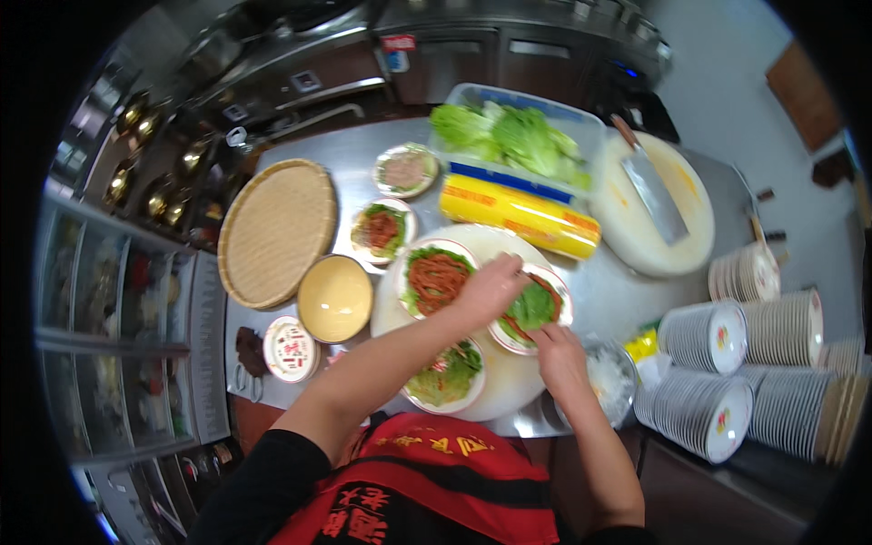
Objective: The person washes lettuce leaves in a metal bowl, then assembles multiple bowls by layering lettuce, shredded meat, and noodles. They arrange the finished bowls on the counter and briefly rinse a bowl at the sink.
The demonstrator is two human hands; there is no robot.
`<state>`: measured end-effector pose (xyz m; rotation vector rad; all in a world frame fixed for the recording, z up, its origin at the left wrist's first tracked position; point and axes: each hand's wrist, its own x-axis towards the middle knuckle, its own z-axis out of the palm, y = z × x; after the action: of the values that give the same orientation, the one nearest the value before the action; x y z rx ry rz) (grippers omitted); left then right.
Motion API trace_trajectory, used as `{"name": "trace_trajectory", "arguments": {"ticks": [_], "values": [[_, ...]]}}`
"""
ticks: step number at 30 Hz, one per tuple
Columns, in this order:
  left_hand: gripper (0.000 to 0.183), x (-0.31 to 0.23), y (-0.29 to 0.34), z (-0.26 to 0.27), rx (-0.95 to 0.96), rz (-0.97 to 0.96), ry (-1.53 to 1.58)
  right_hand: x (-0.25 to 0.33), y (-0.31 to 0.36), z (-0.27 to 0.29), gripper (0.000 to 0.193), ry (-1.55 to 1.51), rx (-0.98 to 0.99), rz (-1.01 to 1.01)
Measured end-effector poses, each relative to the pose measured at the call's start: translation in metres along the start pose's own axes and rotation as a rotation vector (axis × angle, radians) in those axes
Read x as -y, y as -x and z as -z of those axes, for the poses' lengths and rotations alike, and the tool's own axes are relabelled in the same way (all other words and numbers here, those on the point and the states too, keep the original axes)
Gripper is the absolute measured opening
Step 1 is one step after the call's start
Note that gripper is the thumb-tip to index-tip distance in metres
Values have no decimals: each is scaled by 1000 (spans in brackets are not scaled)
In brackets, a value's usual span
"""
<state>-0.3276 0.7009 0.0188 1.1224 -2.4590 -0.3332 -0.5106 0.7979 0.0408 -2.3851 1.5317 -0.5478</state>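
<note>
Above the round board (510,389) | left hand (490,289), right hand (559,357) by leaf-topped plate (566,302) | I can't tell whether either pinches

A round woven tray (277,234) lay on a steel table (595,313) in a kitchen, just beside a yellow bowl (335,302). A cleaver (656,198) rested flat on a thick, round white chopping board (631,250), its brown handle pointing to the far side. Stacks of white plates (692,420) crowded the right end, while scissors (243,385) lay near the left edge, across from a grey cabinet (204,336) with clear-fronted doors.
</note>
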Motion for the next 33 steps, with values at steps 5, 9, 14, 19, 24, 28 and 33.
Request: {"name": "trace_trajectory", "arguments": {"ticks": [5,9,14,19,24,28,33], "values": [[20,6,-3,38,-153,144,286,9,-5,20,27,-125,-127,-147],[13,113,37,69,-270,622,160,30,-15,42,24,-297,-84,-226],[12,205,71,66,-124,1010,-21,27,-11,35,22,-328,-31,-237],[14,199,59,48,72,982,-99,35,-18,29,23,-347,-22,-237],[14,203,58,27,51,996,-250,38,-16,24,23,-335,-13,-229],[17,205,61,33,38,1031,-192,41,-16,30,22,-348,-25,-256],[21,228,69,66,-22,1018,77,40,-19,34,18,-344,-28,-262]]}}
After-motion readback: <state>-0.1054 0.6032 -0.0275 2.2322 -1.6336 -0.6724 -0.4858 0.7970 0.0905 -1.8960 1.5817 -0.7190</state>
